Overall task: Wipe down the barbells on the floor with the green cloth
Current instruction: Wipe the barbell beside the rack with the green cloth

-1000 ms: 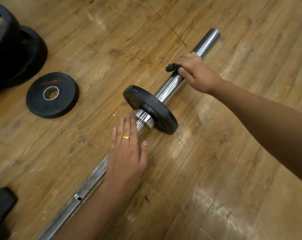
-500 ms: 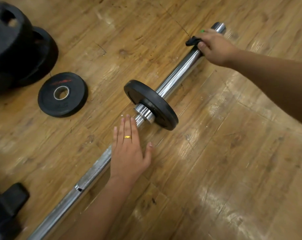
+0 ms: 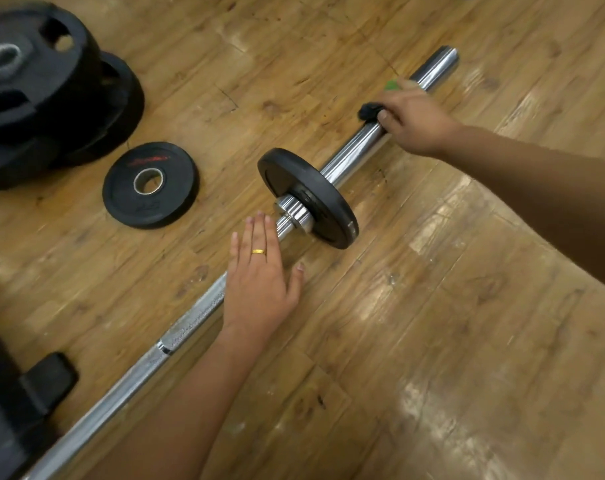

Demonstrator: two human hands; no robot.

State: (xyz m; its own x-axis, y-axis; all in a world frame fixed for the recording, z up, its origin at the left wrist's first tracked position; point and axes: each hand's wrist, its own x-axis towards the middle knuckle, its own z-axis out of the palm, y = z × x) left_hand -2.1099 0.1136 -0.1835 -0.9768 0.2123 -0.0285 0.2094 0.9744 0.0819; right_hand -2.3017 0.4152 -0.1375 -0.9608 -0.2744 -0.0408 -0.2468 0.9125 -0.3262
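Note:
A chrome barbell (image 3: 351,157) lies diagonally across the wooden floor, with one black plate (image 3: 308,197) on its sleeve. My right hand (image 3: 415,121) curls over the sleeve beyond the plate, gripping the cloth against the metal. Only a green corner of the cloth (image 3: 392,85) and a dark bit beside my thumb show. My left hand (image 3: 259,282) lies flat with straight fingers on the bar's shaft, just inside the collar. A gold ring is on one of its fingers.
A small loose black plate (image 3: 150,185) lies flat to the left of the bar. Larger black plates (image 3: 34,91) are stacked at the far left. A black rubber foot of some equipment (image 3: 48,382) sits at the lower left, beside the bar.
My right hand slid with the cloth from mid-sleeve out to the bar's end, then partway back toward the plate. My left hand stayed flat on the shaft.

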